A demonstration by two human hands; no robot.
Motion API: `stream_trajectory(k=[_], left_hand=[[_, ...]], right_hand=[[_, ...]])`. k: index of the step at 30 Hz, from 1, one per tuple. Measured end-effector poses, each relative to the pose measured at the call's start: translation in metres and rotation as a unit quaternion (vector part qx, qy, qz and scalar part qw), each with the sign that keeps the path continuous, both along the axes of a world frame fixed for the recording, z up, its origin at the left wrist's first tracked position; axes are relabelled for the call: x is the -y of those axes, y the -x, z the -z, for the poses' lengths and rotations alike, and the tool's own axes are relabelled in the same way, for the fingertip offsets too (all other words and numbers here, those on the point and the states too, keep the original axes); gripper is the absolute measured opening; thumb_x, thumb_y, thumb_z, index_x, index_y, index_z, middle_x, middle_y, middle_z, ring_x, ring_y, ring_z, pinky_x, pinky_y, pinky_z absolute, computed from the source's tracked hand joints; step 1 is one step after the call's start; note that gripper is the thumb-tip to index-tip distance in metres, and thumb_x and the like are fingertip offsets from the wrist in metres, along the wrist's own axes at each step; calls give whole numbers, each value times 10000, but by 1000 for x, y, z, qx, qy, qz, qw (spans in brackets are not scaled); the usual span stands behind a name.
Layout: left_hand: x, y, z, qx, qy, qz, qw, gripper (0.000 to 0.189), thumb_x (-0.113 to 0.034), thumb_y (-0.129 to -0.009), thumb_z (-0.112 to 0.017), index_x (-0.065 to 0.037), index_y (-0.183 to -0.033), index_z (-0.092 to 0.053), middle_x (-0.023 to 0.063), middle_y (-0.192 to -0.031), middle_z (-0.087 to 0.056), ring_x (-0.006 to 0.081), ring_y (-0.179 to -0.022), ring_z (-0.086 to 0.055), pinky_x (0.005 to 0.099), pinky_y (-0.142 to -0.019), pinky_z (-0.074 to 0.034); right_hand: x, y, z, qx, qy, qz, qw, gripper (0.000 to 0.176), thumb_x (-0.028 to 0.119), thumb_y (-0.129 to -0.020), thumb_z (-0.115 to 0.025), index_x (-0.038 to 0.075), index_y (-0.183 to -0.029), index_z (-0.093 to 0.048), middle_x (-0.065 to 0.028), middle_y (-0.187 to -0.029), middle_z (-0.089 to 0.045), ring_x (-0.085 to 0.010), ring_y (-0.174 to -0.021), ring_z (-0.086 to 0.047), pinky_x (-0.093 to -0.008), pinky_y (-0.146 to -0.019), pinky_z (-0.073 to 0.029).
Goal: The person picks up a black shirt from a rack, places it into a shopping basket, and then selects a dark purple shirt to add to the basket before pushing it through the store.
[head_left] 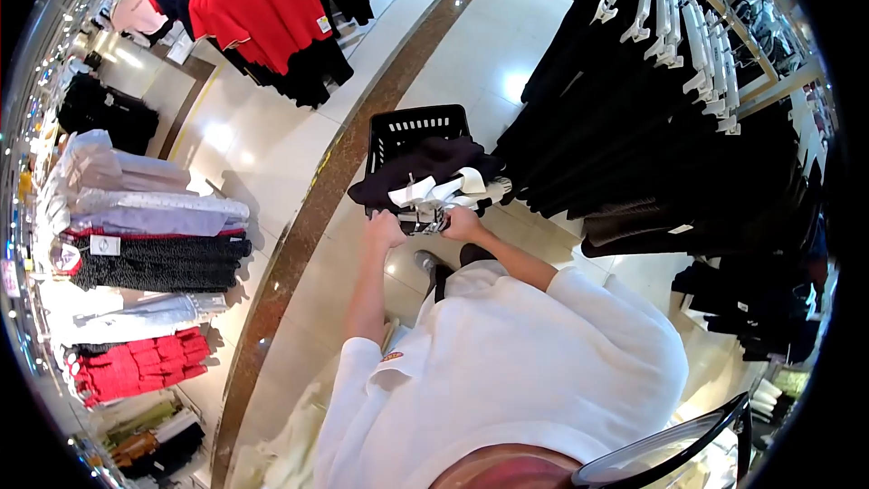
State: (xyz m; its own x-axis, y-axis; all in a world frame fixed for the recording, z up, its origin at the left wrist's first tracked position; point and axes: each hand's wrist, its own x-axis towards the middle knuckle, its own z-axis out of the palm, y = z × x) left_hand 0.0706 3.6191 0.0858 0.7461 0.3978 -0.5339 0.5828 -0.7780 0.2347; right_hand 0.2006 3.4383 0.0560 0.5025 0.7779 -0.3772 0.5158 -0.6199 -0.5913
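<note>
The left hand (385, 228) and the right hand (463, 224) meet at the near edge of a black basket (415, 127) that stands on the shiny floor (272, 154). Between them is a bundle of white hangers (436, 190), which lies on a dark garment (425, 163) inside the basket. The right fingers are closed around the near end of the hangers. The left fingers are curled shut beside it, but I cannot tell what they grip. A rack of dark clothes (625, 127) hangs just to the right.
</note>
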Motion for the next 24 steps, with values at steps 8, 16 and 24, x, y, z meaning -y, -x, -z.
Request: stream_trajectory(k=[8,16,24], left_hand=[[-56,-32,-8,-40,-34,22,998,373,-214,-630,-655,-42,-961,-652,121,-1134,-566,343,-1137,-485,468,-929,-413],[-105,-73,18,-44,-18,88,995,405,-224,-586,-703,-34,-941,-663,121,-1109,-575,341,-1120,-499,446,-878,-468],[-171,-113,30,-4,-28,141,990,345,-194,-584,-703,-21,-882,-680,131,-1073,-597,353,-1056,-526,406,-882,-478]], right_hand=[[-45,-2,7,12,-22,78,997,312,269,-543,-711,38,-742,-646,-179,-751,-631,-357,-750,-612,-431,-681,-492],[-81,-20,7,-13,-22,128,991,316,273,-543,-677,17,-727,-652,-209,-778,-628,-366,-778,-611,-430,-714,-497],[-135,-34,18,22,-35,186,982,347,312,-573,-734,12,-732,-664,-209,-727,-624,-359,-725,-612,-435,-670,-479]])
